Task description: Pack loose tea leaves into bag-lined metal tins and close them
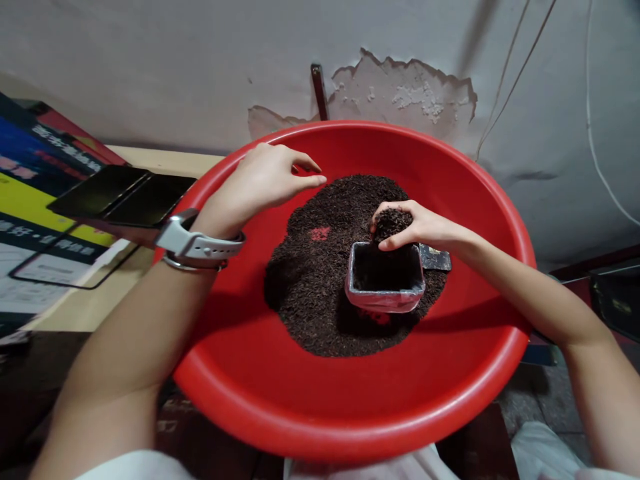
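A big red plastic basin [350,407] fills the middle of the view, with a heap of dark loose tea leaves [320,293] in it. A small open foil packet [385,283] stands upright in the heap, partly filled with leaves. My right hand [417,227] hovers just over the packet's mouth, fingers cupped round a clump of the leaves. My left hand [265,180], with a white watch on the wrist, hangs over the basin's far left part. Its fingers are curled loosely, the tips close to the heap's edge, and nothing shows in them.
A dark flat packet [435,259] lies in the leaves behind the open one. To the left, a wooden table [145,160] carries a black phone [123,195] and printed cartons [35,193]. A peeling grey wall [400,87] rises behind the basin.
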`<state>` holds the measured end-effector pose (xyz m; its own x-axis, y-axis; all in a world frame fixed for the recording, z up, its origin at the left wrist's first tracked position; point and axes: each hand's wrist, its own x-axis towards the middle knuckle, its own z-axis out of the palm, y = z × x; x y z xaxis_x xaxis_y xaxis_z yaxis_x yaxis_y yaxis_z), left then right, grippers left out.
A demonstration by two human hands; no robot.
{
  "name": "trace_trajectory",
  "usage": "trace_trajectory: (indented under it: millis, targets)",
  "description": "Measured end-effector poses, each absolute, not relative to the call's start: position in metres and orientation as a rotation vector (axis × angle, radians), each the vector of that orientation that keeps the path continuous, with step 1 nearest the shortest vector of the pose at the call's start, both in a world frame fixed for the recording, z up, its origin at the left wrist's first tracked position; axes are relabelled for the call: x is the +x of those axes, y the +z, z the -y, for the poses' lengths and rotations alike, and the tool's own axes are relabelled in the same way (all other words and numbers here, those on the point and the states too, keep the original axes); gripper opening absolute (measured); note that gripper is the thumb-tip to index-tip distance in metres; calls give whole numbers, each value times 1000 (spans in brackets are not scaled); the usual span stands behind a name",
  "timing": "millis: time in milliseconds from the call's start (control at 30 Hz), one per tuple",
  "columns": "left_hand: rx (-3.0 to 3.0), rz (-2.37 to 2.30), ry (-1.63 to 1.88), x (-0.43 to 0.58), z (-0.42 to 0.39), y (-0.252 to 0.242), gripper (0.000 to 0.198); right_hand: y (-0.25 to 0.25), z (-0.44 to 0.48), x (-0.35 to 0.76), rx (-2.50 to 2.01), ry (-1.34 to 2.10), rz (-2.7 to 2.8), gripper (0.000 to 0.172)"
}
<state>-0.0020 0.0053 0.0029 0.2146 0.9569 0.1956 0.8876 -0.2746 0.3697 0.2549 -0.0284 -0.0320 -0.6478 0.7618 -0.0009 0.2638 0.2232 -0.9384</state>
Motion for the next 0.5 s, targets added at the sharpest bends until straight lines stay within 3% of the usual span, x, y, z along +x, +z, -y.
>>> trace_trajectory:
  millis: [133,500]
  targets:
    - [2289,-1824,548,1,-3,4,31,-28,30,256,-911,1358,2163,29]
    - [2239,-1941,451,-7,-15,6,48,-19,32,261,-780,1242,2553,49]
